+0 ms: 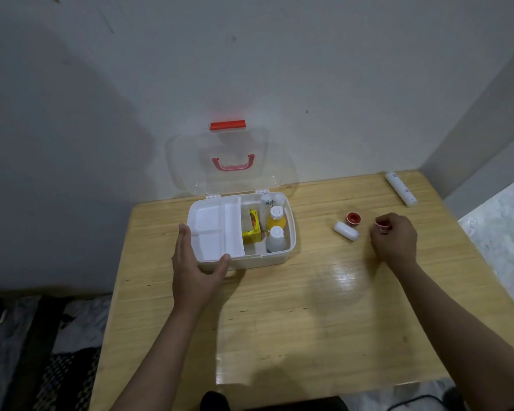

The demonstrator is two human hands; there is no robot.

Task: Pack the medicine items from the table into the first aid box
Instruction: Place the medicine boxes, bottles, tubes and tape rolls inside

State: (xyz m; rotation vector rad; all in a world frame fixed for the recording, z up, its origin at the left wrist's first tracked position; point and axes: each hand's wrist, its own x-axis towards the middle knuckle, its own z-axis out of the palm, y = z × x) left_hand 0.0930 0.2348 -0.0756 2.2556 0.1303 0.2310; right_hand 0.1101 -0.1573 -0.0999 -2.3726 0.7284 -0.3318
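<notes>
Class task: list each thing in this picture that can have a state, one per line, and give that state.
first aid box: open, partly packed
lid: raised upright
left hand: open, against the box corner
right hand: closed on a small red item
white roll: lying on the table
long tube: lying unpacked

bottles [276, 229] in box [291, 232]; rolls [346, 231] on table [279, 321] to its right.

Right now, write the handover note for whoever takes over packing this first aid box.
Left hand: open, steadying the first aid box at its near left corner.
Right hand: shut on a small red-and-white item.
Packed: yellow carton, two white-capped bottles, one holding yellow liquid.
Left on the table: white capsule-shaped container, red roll, long white tube. Lid open.
</notes>
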